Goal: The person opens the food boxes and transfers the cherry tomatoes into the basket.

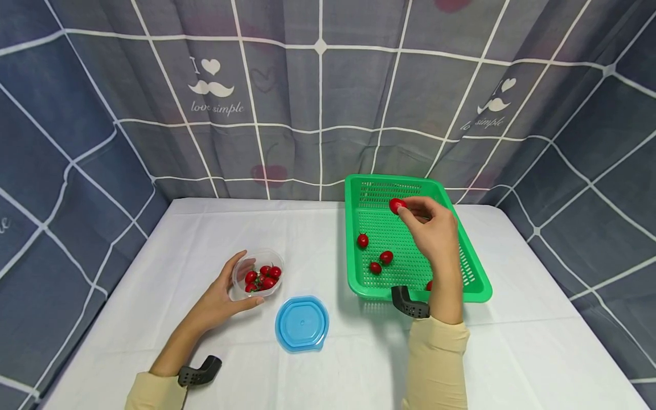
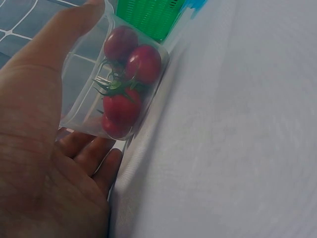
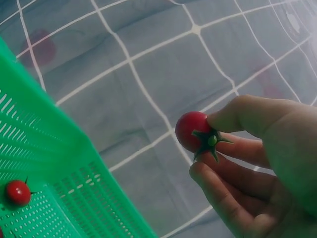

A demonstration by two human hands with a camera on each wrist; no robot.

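My right hand [image 1: 433,228] pinches a red cherry tomato [image 1: 397,205] between thumb and fingers, above the far part of a green plastic basket [image 1: 482,287]. The right wrist view shows the green calyx on this cherry tomato [image 3: 192,131]. Several more cherry tomatoes lie in the basket, one [image 1: 363,241] near its left wall and another partly hidden by my right wrist. On the left, my left hand [image 1: 225,293] holds a small clear plastic container [image 1: 277,259] around its side. Several cherry tomatoes [image 2: 143,63] are inside, some with green stems.
A blue lid [image 1: 302,323] lies on the white-covered table [image 1: 353,370], just right of and nearer than the clear container. Behind the table hangs a grey checked curtain [image 1: 292,85], and similar cloth encloses both sides. The basket stands at the table's far edge.
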